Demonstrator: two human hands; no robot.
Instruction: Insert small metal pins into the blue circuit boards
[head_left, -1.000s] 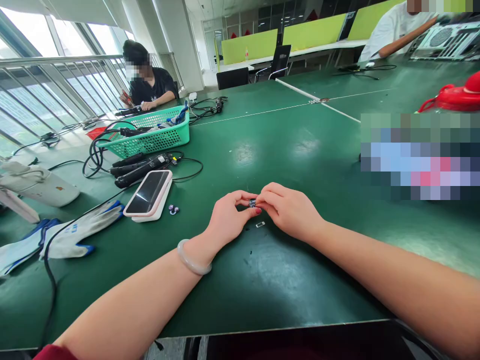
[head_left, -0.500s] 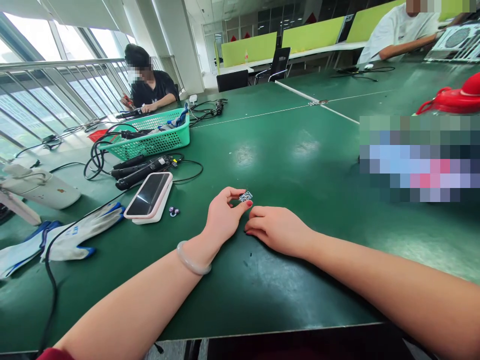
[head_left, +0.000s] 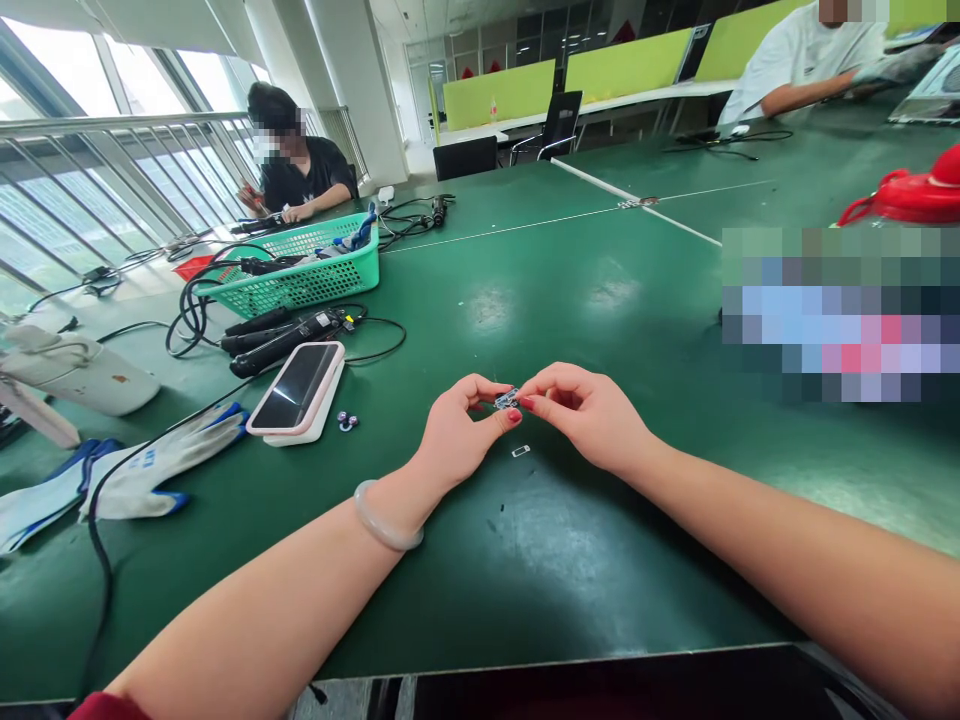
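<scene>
Probably to steady it, the left hand [head_left: 459, 430] pinches a latticed piece [head_left: 507, 399] mid-frame. The right hand [head_left: 592, 412] is near-closed, its hold unclear.

A dark green counter [head_left: 600, 350] fills the middle, glossy with pale reflections. At ten o'clock, daylit windows [head_left: 135, 75] stand behind a metal railing [head_left: 150, 120]; at eleven, a white pillar [head_left: 341, 90]. Black chairs [head_left: 465, 158] sit at twelve, and lime-green partitions [head_left: 630, 66] back a long white desk [head_left: 645, 97] at one.
</scene>
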